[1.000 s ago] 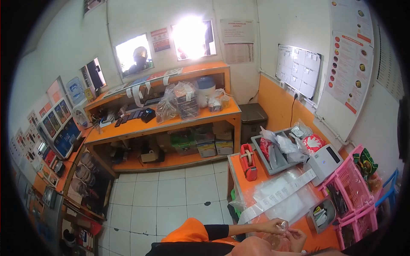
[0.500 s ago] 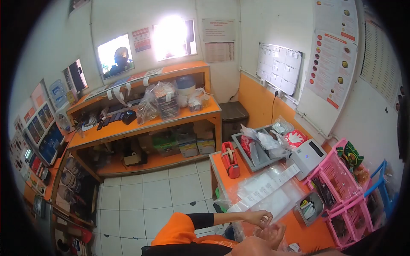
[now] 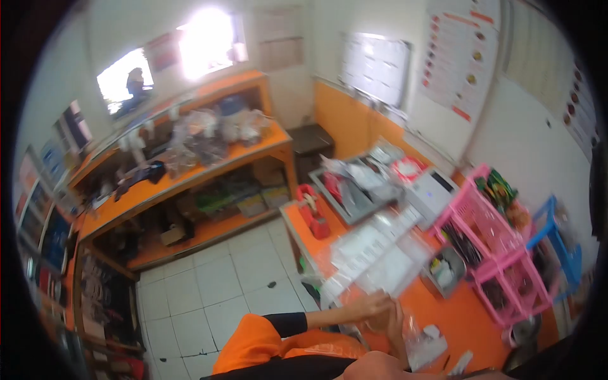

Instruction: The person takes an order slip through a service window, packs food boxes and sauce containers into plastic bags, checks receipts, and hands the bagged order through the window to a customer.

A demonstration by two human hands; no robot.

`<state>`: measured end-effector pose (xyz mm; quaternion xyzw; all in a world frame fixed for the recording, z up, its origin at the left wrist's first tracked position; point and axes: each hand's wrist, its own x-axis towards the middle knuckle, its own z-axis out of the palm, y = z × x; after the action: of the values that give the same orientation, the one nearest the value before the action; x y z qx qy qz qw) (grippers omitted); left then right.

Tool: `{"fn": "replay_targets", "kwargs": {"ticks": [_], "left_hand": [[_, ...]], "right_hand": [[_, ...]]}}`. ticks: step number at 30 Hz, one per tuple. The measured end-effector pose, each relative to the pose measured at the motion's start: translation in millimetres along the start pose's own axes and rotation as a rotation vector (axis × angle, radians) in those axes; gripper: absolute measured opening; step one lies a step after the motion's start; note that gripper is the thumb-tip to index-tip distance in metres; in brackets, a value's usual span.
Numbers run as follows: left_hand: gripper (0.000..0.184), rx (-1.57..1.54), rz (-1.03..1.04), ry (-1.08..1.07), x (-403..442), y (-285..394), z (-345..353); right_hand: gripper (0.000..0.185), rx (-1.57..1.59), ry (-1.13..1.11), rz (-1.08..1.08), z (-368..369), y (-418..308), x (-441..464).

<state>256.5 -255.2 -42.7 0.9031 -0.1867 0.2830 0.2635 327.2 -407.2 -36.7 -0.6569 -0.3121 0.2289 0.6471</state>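
Over the near edge of the orange table (image 3: 465,320), my two hands meet with closed fingers. My left hand (image 3: 368,308) reaches in from the left and presses against the fingertips of my right hand (image 3: 396,326). Something pale and roundish shows between them, but blur and the fingers hide what it is. Clear plastic (image 3: 411,330) lies just right of my right hand. Beyond my hands, a long white printed paper strip (image 3: 361,256) rests over clear plastic bags (image 3: 398,266).
A red tape dispenser (image 3: 313,212), a grey tray (image 3: 354,209) of packages and a white printer-like device (image 3: 432,195) stand at the table's far side. On the right are a metal container (image 3: 443,272), pink baskets (image 3: 491,221) and a blue rack (image 3: 557,244).
My hands have come together from slightly apart. The view has swung right and down, showing more of the table's near right side, with white items and a round container there.
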Motion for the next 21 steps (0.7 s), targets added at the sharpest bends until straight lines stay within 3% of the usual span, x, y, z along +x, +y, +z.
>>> {"fn": "replay_targets", "kwargs": {"ticks": [1, 2, 3, 4, 5, 6, 7, 21], "left_hand": [[0.053, 0.086, 0.048, 0.105, -5, -8, 19], [0.043, 0.12, 0.031, 0.085, -6, -12, 24], [0.027, 0.133, -0.007, 0.217, -3, -14, 30], [0.018, -0.268, -0.578, 0.113, 18, 16, -4], [0.016, -0.203, -0.384, 0.195, 8, 1, 14], [0.014, 0.065, -0.16, 0.166, 0, -8, 22], [0.018, 0.078, -0.088, 0.221, 1, -5, 19], [0.014, -0.152, -0.207, 0.179, -5, 14, -8]], "right_hand": [[0.033, 0.071, 0.0, 0.056, -2, 2, 1], [0.033, 0.145, 0.005, 0.113, -5, 13, 2], [0.034, 0.071, 0.023, 0.135, -7, 23, 4], [0.035, -0.003, 0.035, 0.156, -9, 26, 4], [0.033, 0.038, -0.008, 0.132, -9, 16, 5], [0.031, 0.08, -0.058, 0.098, -10, 8, 9], [0.029, 0.07, -0.1, 0.121, -15, 11, 12], [0.02, 0.173, -0.349, 0.289, -38, -14, 33]]}}
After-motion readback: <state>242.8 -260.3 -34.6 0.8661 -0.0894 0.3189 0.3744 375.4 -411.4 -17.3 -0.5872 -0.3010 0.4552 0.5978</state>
